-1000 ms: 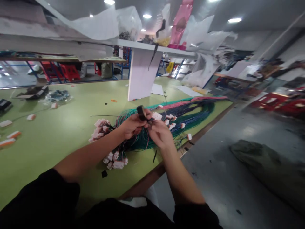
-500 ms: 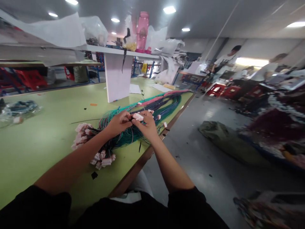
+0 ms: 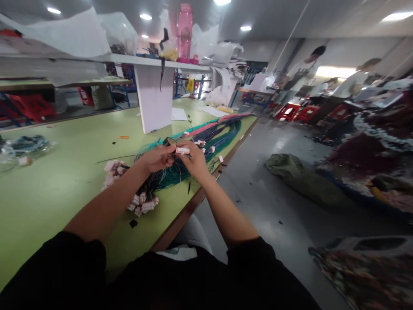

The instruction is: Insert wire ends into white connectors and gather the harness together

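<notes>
My right hand (image 3: 194, 160) is closed on a white plug connector (image 3: 183, 150) with reddish marks, pinched between thumb and fingers. Close against it, my left hand (image 3: 158, 158) grips what looks like a roll of black tape (image 3: 169, 141). Below and beyond both hands spreads a long bundle of green, pink and dark wires (image 3: 206, 134). White connectors (image 3: 142, 204) on the wire ends lie heaped by my left forearm. A few more connectors (image 3: 212, 149) rest just right of my right hand.
A white shelf (image 3: 155, 99) stands on the green table (image 3: 80, 172), carrying a pink bottle (image 3: 184, 32) and plastic bags. A bagged bundle (image 3: 27, 146) lies at left. Beyond the table edge, a dark green sack (image 3: 290, 176) is on the floor. People stand farther back at right.
The roll of black tape now shows in my left hand at the connector. The connector has turned more level in my right hand. The whole view has shifted slightly.
</notes>
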A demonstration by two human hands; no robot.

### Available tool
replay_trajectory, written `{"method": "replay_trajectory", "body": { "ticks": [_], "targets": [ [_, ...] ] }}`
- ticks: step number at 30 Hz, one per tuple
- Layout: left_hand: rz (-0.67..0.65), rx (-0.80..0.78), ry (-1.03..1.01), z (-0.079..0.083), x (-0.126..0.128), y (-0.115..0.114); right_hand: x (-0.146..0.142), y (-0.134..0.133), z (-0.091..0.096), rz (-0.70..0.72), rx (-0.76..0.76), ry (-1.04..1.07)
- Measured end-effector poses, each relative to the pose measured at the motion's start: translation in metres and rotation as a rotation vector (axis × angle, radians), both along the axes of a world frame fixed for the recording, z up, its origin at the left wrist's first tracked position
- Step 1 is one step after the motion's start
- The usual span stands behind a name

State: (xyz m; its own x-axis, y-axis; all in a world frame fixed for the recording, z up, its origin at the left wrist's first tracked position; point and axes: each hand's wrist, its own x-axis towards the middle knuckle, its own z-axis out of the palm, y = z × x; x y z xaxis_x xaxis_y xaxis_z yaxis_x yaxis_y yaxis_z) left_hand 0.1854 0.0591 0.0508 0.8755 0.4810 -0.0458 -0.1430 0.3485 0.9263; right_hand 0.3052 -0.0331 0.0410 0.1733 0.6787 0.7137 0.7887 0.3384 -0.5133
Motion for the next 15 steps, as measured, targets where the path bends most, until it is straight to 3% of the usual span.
{"method": "replay_trajectory", "body": {
  "ticks": [2, 4, 8, 11, 13, 15],
  "targets": [
    [0.036, -0.010, 0.009, -0.003, 0.003, -0.001, 0.003, 0.003, -0.004, -0.044, -0.039, 0.100],
    [0.135, 0.078, 0.027, -0.005, 0.004, -0.009, 0.006, 0.009, -0.009, -0.112, -0.095, 0.250],
    [0.354, 0.618, 0.023, -0.011, -0.002, -0.026, 0.014, 0.019, -0.008, -0.201, -0.123, 0.404],
    [0.219, 0.905, 0.033, -0.016, -0.010, -0.028, 0.017, 0.018, 0.006, -0.272, -0.157, 0.253],
    [0.160, 0.882, 0.028, -0.017, -0.012, -0.025, 0.016, 0.014, 0.018, -0.285, -0.165, 0.093],
    [0.218, 0.741, -0.002, -0.013, -0.011, -0.022, 0.011, 0.011, 0.027, -0.276, -0.159, -0.047]
  ]
}}
